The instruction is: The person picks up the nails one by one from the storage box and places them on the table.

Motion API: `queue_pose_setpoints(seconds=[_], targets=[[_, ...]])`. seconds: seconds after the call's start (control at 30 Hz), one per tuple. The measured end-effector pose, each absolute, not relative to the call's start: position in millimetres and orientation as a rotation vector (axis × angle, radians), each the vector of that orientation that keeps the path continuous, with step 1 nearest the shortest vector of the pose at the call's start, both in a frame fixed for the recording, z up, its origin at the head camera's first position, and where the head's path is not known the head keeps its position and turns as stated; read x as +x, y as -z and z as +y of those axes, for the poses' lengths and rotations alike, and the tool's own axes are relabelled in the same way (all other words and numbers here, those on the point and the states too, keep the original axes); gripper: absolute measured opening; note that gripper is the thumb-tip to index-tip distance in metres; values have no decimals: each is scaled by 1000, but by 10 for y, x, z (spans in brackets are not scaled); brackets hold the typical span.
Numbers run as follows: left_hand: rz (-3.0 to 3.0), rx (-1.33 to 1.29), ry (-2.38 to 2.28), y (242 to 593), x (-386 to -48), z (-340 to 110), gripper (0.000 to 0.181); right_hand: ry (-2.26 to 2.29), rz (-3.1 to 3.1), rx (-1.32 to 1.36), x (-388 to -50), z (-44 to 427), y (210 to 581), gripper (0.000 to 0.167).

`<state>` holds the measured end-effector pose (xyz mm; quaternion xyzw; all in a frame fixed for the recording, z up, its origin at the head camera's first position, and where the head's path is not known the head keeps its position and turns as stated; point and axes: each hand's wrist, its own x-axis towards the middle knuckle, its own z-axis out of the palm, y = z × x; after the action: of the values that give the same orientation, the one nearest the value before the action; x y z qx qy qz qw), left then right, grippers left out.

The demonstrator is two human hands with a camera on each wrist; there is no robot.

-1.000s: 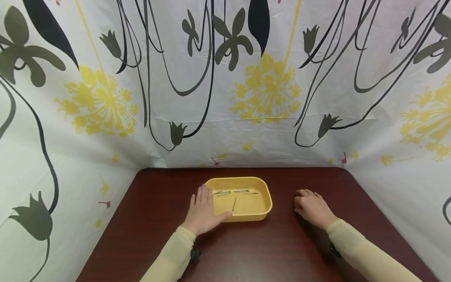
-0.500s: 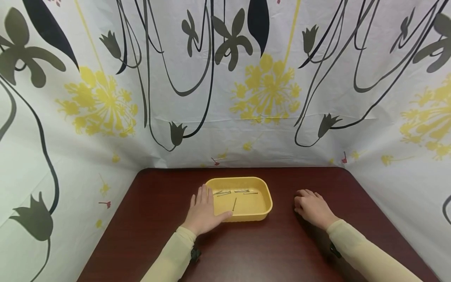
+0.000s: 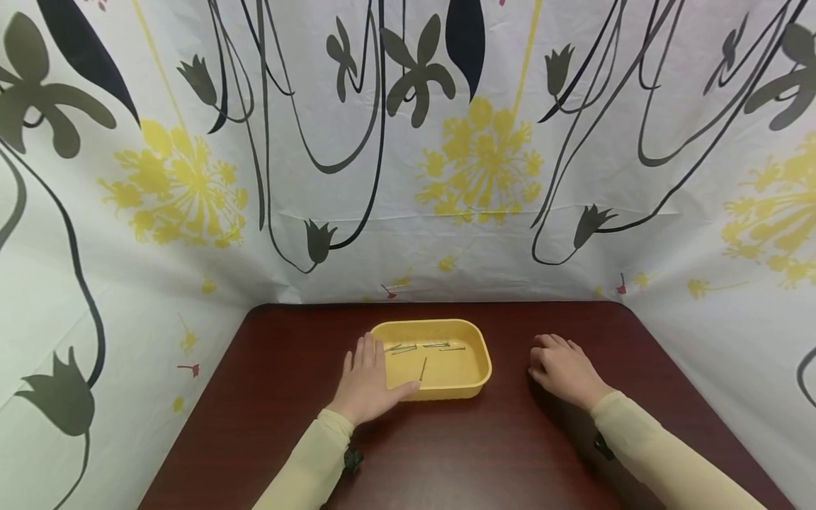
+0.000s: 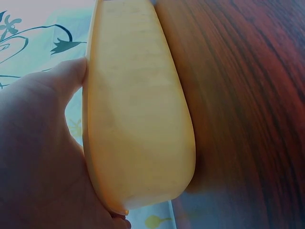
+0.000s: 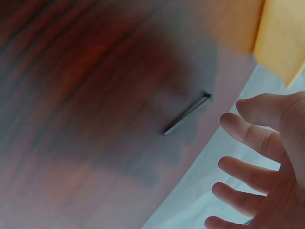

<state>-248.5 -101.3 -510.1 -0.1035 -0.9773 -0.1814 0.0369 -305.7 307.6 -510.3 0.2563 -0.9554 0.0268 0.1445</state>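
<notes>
The yellow tray (image 3: 446,393) stands on the table with several thin nails (image 3: 437,345) lying inside. My left hand (image 3: 366,386) rests on its left end, fingers straight and thumb along the near rim; the left wrist view shows that hand (image 4: 43,143) against the rim of the tray (image 4: 138,105). Right of the tray, my right hand (image 3: 567,372) hovers low with bent, loose fingers. In the right wrist view one nail (image 5: 187,114) lies on the table close to the fingertips of that hand (image 5: 271,162), which holds nothing. The head view does not show this nail.
The dark red-brown table (image 3: 433,460) has rounded far corners. A white curtain (image 3: 408,177) printed with flowers and stems stands behind it and along both sides.
My right hand has lifted slightly and shifted a little away from me. My left hand and the tray have stayed in place.
</notes>
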Motion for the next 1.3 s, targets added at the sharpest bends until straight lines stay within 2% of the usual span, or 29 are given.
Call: queue_pose_setpoints(seconds=[0.5,1.3], targets=[[-2985,-321,581,5148,-2515,-1009,126,-225,-2770,671,-3159,2809,4807,7],[-2975,-317,632,5137,-2500,-1021,124,-297,-2626,845,-3285,2185,4476,5]])
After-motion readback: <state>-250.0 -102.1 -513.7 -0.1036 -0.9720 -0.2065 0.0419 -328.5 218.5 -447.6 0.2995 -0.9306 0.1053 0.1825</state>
